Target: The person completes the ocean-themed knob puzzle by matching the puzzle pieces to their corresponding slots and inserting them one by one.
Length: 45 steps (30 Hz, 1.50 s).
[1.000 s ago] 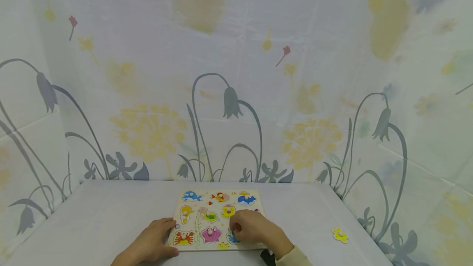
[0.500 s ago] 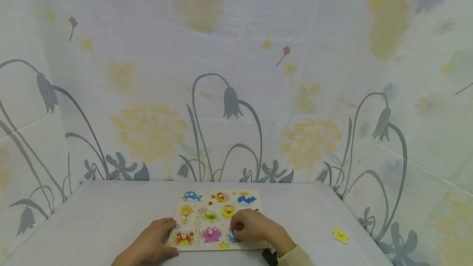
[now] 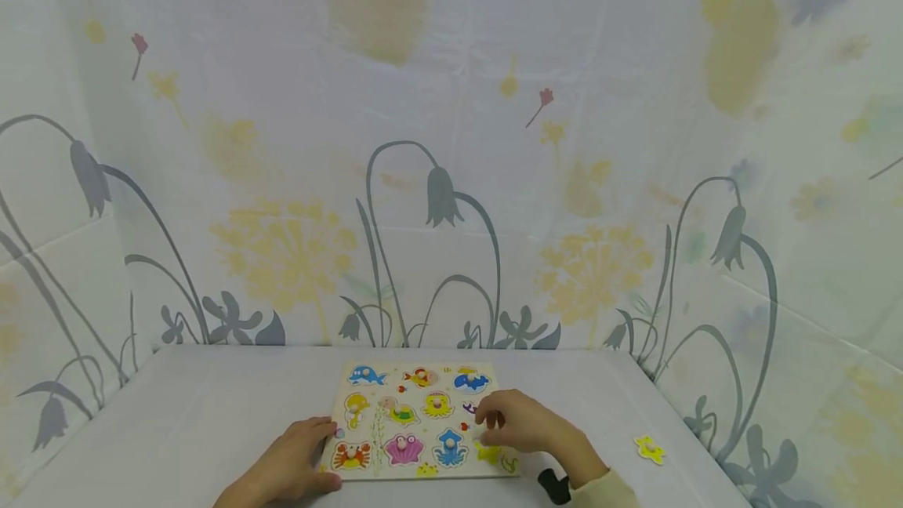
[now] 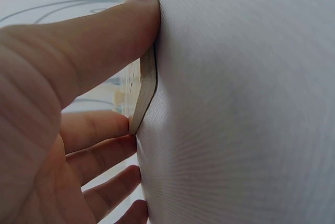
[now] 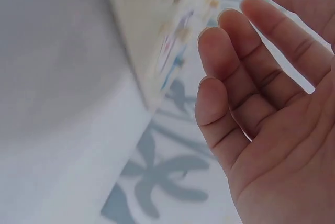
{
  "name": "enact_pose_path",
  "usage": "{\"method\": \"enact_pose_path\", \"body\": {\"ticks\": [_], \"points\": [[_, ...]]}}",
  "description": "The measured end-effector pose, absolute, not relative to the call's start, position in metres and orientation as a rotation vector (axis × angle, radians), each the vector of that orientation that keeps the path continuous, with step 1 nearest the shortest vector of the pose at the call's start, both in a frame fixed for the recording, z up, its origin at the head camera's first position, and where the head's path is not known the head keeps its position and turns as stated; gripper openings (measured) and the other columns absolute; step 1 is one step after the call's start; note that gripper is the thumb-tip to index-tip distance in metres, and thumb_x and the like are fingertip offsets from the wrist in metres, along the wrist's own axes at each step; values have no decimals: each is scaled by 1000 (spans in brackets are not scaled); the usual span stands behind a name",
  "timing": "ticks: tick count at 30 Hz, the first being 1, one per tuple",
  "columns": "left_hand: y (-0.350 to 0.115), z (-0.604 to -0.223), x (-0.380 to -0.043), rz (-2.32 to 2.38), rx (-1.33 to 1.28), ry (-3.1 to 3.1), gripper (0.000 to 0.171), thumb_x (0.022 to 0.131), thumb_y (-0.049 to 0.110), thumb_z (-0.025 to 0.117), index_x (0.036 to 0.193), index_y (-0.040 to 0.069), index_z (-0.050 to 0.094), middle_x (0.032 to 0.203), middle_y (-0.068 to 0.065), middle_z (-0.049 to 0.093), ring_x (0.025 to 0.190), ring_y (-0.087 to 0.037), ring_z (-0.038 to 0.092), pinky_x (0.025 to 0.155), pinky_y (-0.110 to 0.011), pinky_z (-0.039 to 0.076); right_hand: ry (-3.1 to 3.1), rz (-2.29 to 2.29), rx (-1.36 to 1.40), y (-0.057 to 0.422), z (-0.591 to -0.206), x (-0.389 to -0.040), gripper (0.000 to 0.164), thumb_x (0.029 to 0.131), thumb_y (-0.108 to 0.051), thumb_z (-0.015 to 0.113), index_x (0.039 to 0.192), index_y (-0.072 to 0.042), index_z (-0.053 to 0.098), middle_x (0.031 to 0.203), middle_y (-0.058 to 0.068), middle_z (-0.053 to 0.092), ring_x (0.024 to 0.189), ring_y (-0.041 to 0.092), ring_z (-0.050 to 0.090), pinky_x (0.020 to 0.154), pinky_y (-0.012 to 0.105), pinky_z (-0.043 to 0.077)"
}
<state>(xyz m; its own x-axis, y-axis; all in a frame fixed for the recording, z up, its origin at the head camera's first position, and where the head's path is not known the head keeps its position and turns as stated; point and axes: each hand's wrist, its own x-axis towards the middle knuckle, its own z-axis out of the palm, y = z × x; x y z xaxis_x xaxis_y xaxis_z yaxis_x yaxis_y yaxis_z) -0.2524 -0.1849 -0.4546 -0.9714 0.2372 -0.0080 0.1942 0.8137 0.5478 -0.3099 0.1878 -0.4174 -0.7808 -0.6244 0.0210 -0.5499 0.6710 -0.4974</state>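
Note:
A pale wooden peg puzzle board [image 3: 372,431] lies on the table, bearing knobbed sea-animal pieces. My left hand [image 3: 291,462] holds its near-left corner, thumb on the front edge and fingers along the left edge. In the left wrist view the thumb [image 4: 110,38] presses the board's edge [image 4: 147,80]. My right hand [image 3: 525,423] hovers over the board's right side, fingers loosely bent and empty; the right wrist view shows the bare palm [image 5: 282,156]. A blue squid piece [image 3: 450,449] sits left of it. The right hand partly covers a purple shape [image 3: 469,408] and a yellow shape [image 3: 489,453].
A yellow star-shaped piece [image 3: 648,450] lies on the white table [image 3: 212,406], to the right of the right hand. A black object [image 3: 554,486] shows under the right wrist. Flower-printed cloth [image 3: 451,257] hangs behind and at both sides.
My right hand has let go of the blue squid piece and moved right and a little up, uncovering it. The left hand and the board have stayed in place.

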Motion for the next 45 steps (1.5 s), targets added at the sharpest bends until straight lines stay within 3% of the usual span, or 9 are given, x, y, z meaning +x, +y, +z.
{"method": "enact_pose_path", "body": {"ticks": [16,23,45], "points": [[-183,-453,-251,873,354,2907,77,65,37,86,126,0,58,134,-21,50,127,-45,39,105,-61,30,2871,-780,-829,300,-406,-299,19,82,-18,74,96,-8,66,79,-7,56,70,7,49,59,25,44],[-181,-452,-254,851,364,2910,78,65,39,86,126,0,57,134,-22,50,127,-46,38,105,-62,30,2924,-737,-701,341,-413,-287,18,83,-21,73,94,-9,64,78,-5,54,69,7,47,56,24,41],[-184,-452,-252,829,347,2930,78,64,39,86,126,1,58,133,-21,51,126,-45,39,105,-61,31,3014,-609,-476,404,-418,-280,21,80,-22,74,92,-9,62,78,-2,52,67,9,46,54,25,41]]}}
